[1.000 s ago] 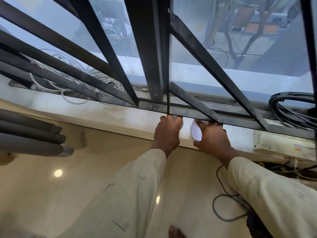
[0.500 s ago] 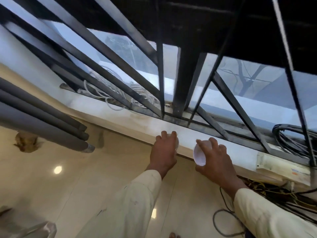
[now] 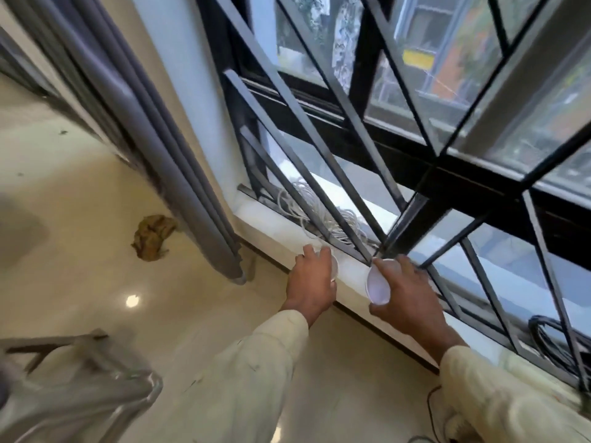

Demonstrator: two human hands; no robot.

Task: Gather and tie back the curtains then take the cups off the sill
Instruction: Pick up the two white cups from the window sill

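Observation:
My left hand is closed around a white cup; only the cup's rim shows past my fingers. In my right hand I grip a second white cup, its open mouth turned toward me. Both cups sit just in front of the white window sill, at its front edge. The grey curtain hangs gathered in folds at the left of the window, its hem near the floor.
Black window bars run above the sill. A coil of white cable lies behind them, black cables at the right. A brown rag lies on the glossy floor. A metal frame stands at the lower left.
Both hands have drawn the cups back from the bars to the sill's front edge. My view has swung left and up, bringing the curtain and floor into sight.

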